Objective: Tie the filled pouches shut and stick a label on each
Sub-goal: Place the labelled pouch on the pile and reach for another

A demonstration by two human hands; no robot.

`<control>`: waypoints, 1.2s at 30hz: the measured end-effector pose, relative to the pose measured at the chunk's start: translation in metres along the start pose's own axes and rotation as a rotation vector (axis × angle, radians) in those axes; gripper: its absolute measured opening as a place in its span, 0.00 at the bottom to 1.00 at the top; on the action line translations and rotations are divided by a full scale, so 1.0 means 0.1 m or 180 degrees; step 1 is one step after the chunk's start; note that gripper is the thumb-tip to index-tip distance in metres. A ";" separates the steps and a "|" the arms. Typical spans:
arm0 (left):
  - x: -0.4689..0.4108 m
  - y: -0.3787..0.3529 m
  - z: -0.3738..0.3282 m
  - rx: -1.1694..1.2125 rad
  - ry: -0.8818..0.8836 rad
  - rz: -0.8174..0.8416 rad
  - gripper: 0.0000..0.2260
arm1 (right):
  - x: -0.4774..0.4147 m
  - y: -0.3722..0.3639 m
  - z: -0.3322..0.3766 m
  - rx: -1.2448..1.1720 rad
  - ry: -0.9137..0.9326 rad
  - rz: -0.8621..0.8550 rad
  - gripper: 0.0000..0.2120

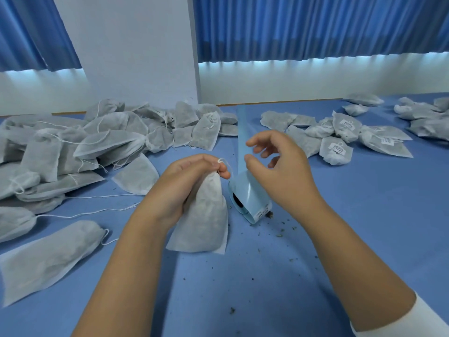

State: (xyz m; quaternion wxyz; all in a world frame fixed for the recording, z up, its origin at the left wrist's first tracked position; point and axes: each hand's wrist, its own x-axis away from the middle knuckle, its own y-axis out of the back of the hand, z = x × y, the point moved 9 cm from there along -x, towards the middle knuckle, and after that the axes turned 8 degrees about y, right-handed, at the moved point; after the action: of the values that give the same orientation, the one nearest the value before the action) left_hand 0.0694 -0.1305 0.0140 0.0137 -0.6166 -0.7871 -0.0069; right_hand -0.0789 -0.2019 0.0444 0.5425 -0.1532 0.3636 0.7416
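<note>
One filled pouch is held upright just left of centre, its bottom edge at the blue table. Its gathered neck is gripped by the left hand, fingers curled round it, and the white drawstring is pinched at the fingertips. The right hand is raised with fingers apart and loosely bent, nothing clamped. It is seen just beside the one label roll, whose blue backing strip is stood up behind it; contact with the strip cannot be told. Two loose pouches are laid front left. A heap of unlabelled pouches is piled far left, too many to be counted. Labelled pouches are scattered at right, with at least three white labels made out. Dark crumbs are strewn by the roll
</note>
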 end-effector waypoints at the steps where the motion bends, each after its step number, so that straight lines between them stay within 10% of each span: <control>1: -0.01 0.00 0.00 0.0040 -0.0003 -0.0022 0.17 | 0.01 -0.04 0.01 -0.0319 -0.0070 0.0119 0.09; 9: -0.02 -0.07 0.02 0.0075 -0.0002 0.0125 0.10 | 0.15 -0.22 0.05 -0.1393 -0.0327 0.0569 0.07; 26: -0.02 -0.07 -0.02 -0.0747 -0.0242 -0.0366 0.11 | 0.18 -0.33 0.07 -0.0505 0.0094 0.0813 0.04; 36: -0.01 -0.23 0.06 -0.0845 0.0023 0.0199 0.08 | 0.16 -0.26 0.09 -0.1084 -0.0016 0.0510 0.09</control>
State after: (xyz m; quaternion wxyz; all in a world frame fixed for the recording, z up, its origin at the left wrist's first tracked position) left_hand 0.0473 -0.1363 0.0082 -0.0649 -0.6372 -0.7597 -0.1128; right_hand -0.0594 -0.1807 0.0316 0.4489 -0.2115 0.2426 0.8336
